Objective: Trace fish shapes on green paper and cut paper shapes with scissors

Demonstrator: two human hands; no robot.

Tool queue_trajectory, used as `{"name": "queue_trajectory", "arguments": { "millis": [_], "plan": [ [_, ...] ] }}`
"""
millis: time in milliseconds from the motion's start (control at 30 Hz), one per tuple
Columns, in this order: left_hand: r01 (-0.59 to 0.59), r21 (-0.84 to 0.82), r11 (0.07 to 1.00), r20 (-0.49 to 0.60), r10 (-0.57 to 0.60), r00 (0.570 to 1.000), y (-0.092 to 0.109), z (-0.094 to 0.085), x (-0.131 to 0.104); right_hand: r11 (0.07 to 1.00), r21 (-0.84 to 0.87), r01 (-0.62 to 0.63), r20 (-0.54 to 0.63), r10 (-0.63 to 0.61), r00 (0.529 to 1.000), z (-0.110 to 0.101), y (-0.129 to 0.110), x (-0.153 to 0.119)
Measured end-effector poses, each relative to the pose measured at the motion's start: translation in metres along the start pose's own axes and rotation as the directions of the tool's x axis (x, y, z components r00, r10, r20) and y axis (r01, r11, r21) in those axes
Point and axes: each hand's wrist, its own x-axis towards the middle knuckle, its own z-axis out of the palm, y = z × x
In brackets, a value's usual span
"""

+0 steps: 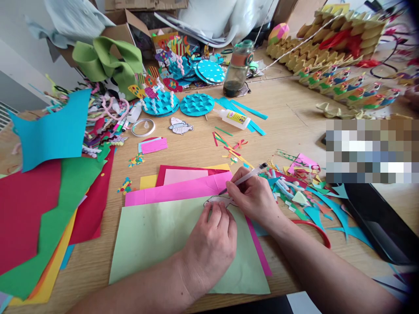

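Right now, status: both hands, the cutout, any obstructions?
Left hand resting on fish cutout, partly covering it, over pale green sheet. Right hand gripping pen, tip near cutout's upper edge. Paper scraps right of the sheet.

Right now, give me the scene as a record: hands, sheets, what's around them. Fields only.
left hand: fingertips on the fish cutout
right hand: holds a pen, tip close to the cutout's upper edge
sheets: pale green sheet under the cutout, overlapping a pink sheet
beyond sheets: glue bottle lying on its side; tape roll
far side: drinking bottle, upright, dark liquid at the bottom
left of sheets: red paper
right of sheets: paper scraps, mixed colours
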Motion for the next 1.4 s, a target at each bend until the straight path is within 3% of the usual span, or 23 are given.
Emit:
{"name": "queue_trajectory", "arguments": {
  "millis": [1400],
  "plan": [
    [0.0,-0.003,1.0,0.007,0.0,1.0,0.0002,-0.001,0.0008,0.999,-0.051,0.0,-0.036,-0.001,0.999,-0.0028,-0.0015,0.0011]
  ]
}}
